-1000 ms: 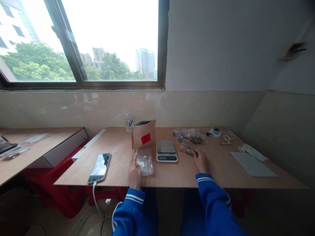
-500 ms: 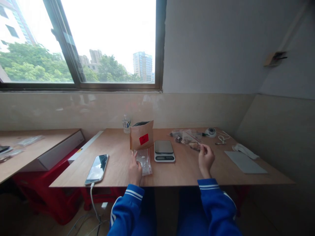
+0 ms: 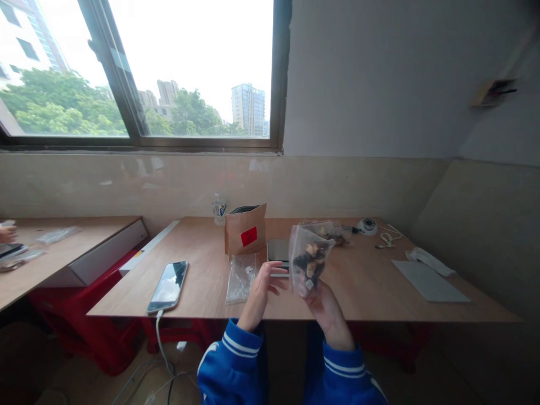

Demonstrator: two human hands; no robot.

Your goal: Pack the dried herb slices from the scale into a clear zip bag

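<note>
My right hand (image 3: pixel 324 304) grips a clear zip bag (image 3: pixel 311 261) from below and holds it up above the table. Dark and tan dried pieces show inside, with a small white label near the bottom. My left hand (image 3: pixel 265 289) is just left of that bag, fingers stretched out and apart, holding nothing. Behind both hands lies a kitchen scale (image 3: pixel 276 250), partly covered by them. A clear plastic bag (image 3: pixel 241 279) with whitish contents rests on the table left of my left hand. Behind it stands a brown paper pouch (image 3: pixel 236 233) with a red label, its top open.
A phone (image 3: pixel 169 286) with a cable lies at the left. More filled bags (image 3: pixel 337 233), a white dome camera (image 3: pixel 367 226) and a white board (image 3: pixel 428 281) are on the right. A bottle (image 3: pixel 219 211) stands behind. Another person's hand (image 3: pixel 7 232) shows far left.
My right hand has lifted the zip bag from the right side of the table and brought it to the middle. My left hand has left the clear bag and moved right towards it.
</note>
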